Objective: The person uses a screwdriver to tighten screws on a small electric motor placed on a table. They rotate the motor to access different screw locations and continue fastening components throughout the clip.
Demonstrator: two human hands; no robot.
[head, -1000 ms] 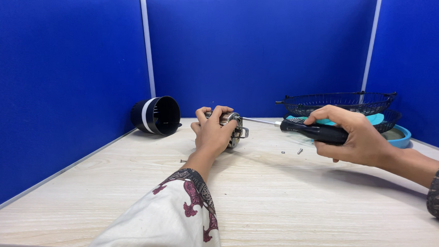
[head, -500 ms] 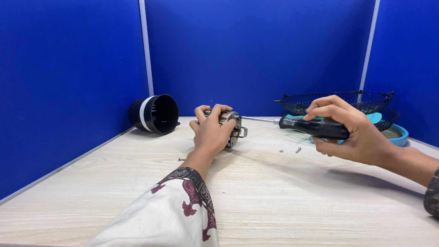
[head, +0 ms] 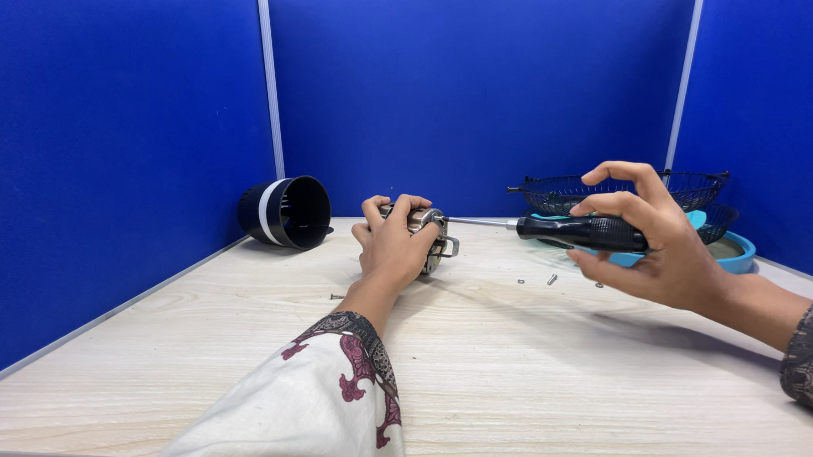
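On the pale wooden desk [head: 528, 371], toward its far middle, the left hand [head: 395, 242] is wrapped round a small metal motor unit [head: 429, 231], fingers curled over its top and pinning it down against the wood. The right hand [head: 662, 244] is raised off the desk to the right of it, gripping the black handle of a screwdriver [head: 575, 231], thumb beneath and fingers arched loosely above. The screwdriver's long axis runs nearly level and crosswise, from the right hand leftward, its thin steel shaft reaching to the motor unit; the tip seems to meet the unit's right-hand face just beside the left fingers, though whether it is seated in a screw head is too small to tell. So the unit lies directly to the left of the right hand, along the line of the shaft, and the left hand is already on it. A few loose screws [head: 551, 280] lie on the desk below the shaft. Well apart to the left lies a black cylindrical housing [head: 287, 211] on its side, its open mouth toward the camera; behind the right hand stands a black wire guard [head: 691, 188] over a turquoise part [head: 739, 254].
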